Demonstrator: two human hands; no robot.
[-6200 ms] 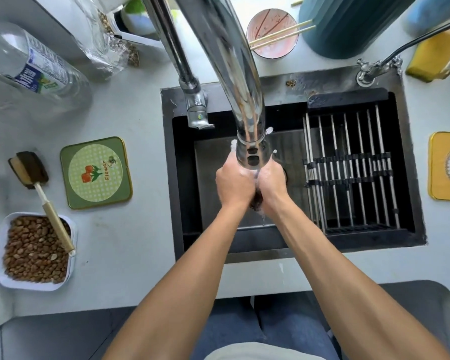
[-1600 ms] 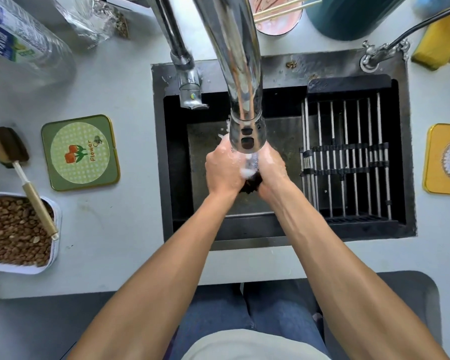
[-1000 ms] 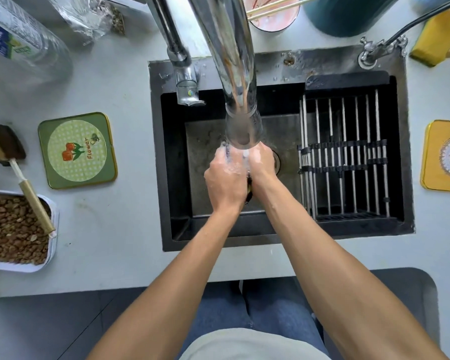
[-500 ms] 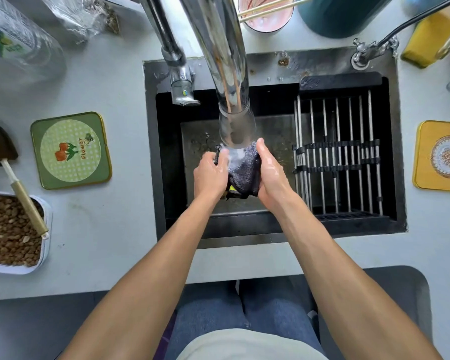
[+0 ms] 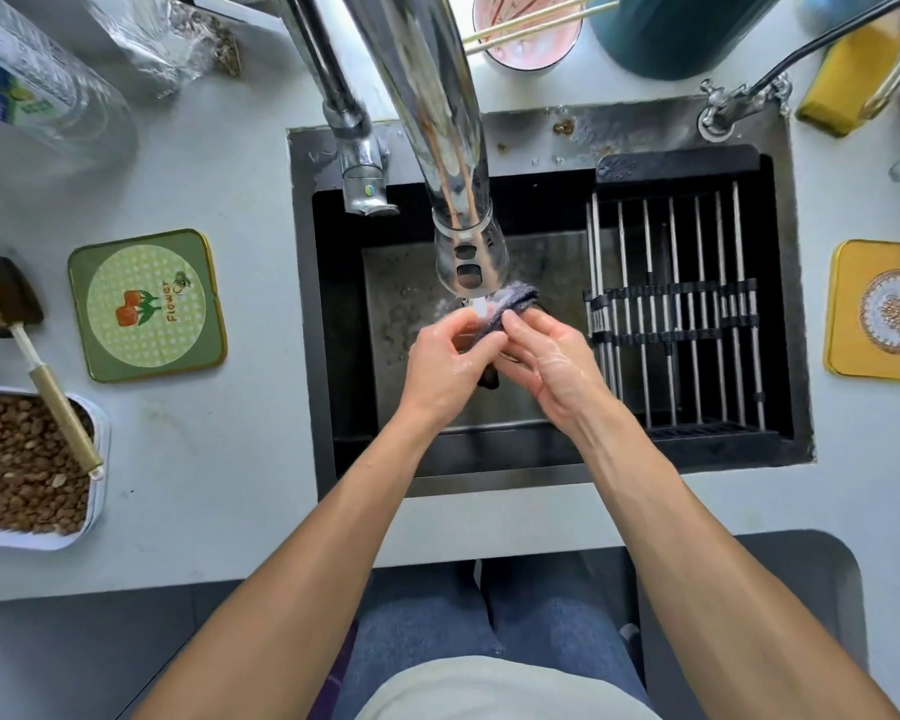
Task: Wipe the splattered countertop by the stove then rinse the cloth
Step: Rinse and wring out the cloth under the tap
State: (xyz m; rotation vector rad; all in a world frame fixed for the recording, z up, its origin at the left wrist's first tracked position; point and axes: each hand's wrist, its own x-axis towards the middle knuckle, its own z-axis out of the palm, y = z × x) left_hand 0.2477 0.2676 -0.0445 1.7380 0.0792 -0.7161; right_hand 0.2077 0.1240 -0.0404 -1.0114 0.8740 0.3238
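Over the black rectangular sink basin (image 5: 344,356), under the chrome faucet spout (image 5: 466,252), left hand (image 5: 445,363) and right hand (image 5: 549,361) both pinch a wet dark grey cloth (image 5: 510,304) in running water. Green square coaster (image 5: 146,304) on grey countertop (image 5: 219,459) reads "Flower".

Cloth (image 5: 510,304) mostly hidden between hands

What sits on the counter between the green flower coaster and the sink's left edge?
Nothing: in the head view the countertop between the green coaster and the sink rim is bare.
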